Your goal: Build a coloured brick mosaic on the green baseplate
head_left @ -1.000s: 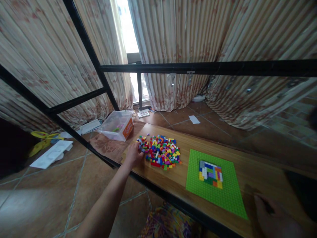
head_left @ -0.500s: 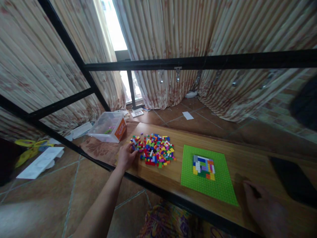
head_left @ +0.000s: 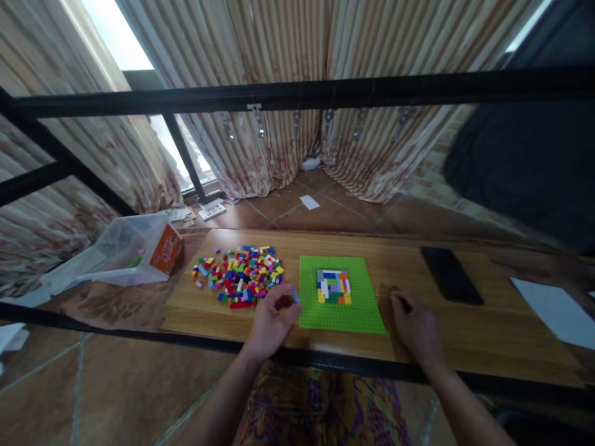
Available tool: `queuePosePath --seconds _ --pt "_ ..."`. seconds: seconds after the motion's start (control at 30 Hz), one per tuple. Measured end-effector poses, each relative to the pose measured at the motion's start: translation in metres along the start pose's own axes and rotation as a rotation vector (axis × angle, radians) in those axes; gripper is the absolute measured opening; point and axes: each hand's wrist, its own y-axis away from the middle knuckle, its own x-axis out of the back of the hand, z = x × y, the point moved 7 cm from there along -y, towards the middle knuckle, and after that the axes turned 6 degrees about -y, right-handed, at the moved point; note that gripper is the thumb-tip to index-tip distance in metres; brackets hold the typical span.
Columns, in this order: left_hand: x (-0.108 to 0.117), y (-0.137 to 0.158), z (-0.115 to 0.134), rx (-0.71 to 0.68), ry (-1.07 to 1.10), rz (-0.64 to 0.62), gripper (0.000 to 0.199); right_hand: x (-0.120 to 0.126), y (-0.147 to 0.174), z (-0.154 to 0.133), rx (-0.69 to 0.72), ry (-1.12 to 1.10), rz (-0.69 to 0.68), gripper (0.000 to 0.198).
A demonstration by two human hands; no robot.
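Observation:
My left hand point(head_left: 274, 317) is over the wooden tabletop, between the brick pile and the baseplate. Its thumb and forefinger pinch a small blue toy brick point(head_left: 295, 297) close to the plate's left edge. The green studded baseplate point(head_left: 311, 319) lies flat and bears a low square of colourful bricks point(head_left: 333, 287) pressed together. To the left spreads a heap of loose toy bricks point(head_left: 251, 272) in many colours. My right hand point(head_left: 416, 325) rests on the table right of the plate, fingers curled in, with nothing visible in them.
A black phone point(head_left: 452, 275) lies on the wooden table point(head_left: 279, 241) at the right, near white paper point(head_left: 555, 306). A clear plastic box point(head_left: 125, 248) with an orange label stands to the left. A black metal bar point(head_left: 297, 96) crosses in front of the curtains, and a dark-clothed person point(head_left: 530, 161) is at the right.
My left hand has left the edge of the pile and moved right to the baseplate, now with a blue brick. The view has turned right, showing the whole phone and white paper.

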Motion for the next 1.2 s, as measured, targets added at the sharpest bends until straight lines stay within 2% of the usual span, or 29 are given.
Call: queuePosePath --seconds 0.1,0.3,0.6,0.77,0.97,1.2 --pt "-0.029 -0.011 -0.003 -0.047 -0.051 -0.055 0.04 0.0 0.0 0.0 -0.004 -0.005 -0.001 0.042" --pt "-0.047 -0.031 -0.007 -0.107 -0.186 -0.074 0.045 0.001 -0.001 -0.001 -0.016 -0.039 0.004 0.04" --pt "-0.057 -0.034 -0.016 -0.158 -0.273 -0.112 0.053 0.001 -0.001 0.0 -0.055 -0.087 -0.012 0.037" --pt "-0.059 -0.032 -0.007 -0.169 -0.313 -0.141 0.057 0.003 -0.002 -0.003 -0.053 -0.065 0.004 0.04" --pt "-0.062 -0.027 -0.003 -0.195 -0.341 -0.104 0.057 0.002 -0.002 -0.002 -0.028 -0.059 -0.001 0.04" --pt "-0.065 -0.023 -0.004 -0.193 -0.493 -0.063 0.057 0.002 -0.002 -0.001 -0.041 -0.045 -0.003 0.04"
